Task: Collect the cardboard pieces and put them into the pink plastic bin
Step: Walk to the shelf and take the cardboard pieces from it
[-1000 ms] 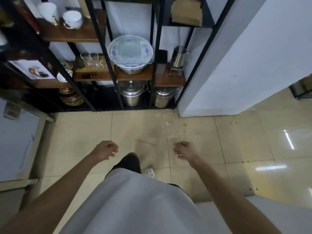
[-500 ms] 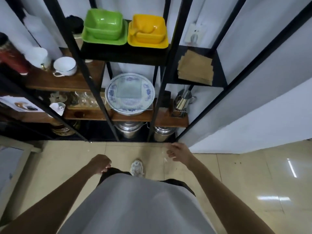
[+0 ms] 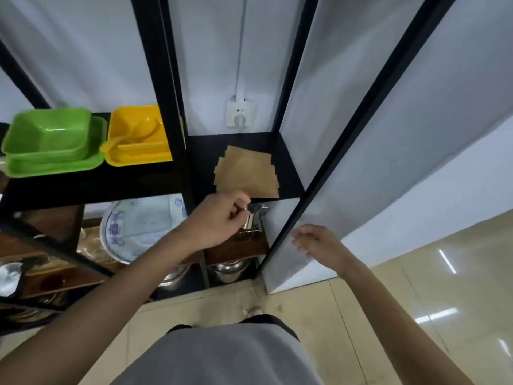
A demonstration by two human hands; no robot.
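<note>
A fanned stack of brown cardboard pieces (image 3: pixel 247 172) lies on a black shelf (image 3: pixel 288 179) of the rack, right of centre. My left hand (image 3: pixel 219 218) is raised just below the stack's front edge, fingers curled, holding nothing that I can see. My right hand (image 3: pixel 313 243) hovers lower and to the right, by the rack's black corner post, fingers spread and empty. No pink bin is in view.
A green tub (image 3: pixel 50 137) and a yellow tub (image 3: pixel 136 134) sit on the shelf to the left. Below are a blue-patterned plate (image 3: pixel 138 223), metal pots (image 3: pixel 230 270) and a steel utensil holder (image 3: pixel 254 220). A white wall (image 3: pixel 416 134) closes the right; beige tiled floor (image 3: pixel 416 315) lies below.
My view has tilted up from the floor to the shelves. Both hands have risen, the left one up to the front edge of the cardboard shelf.
</note>
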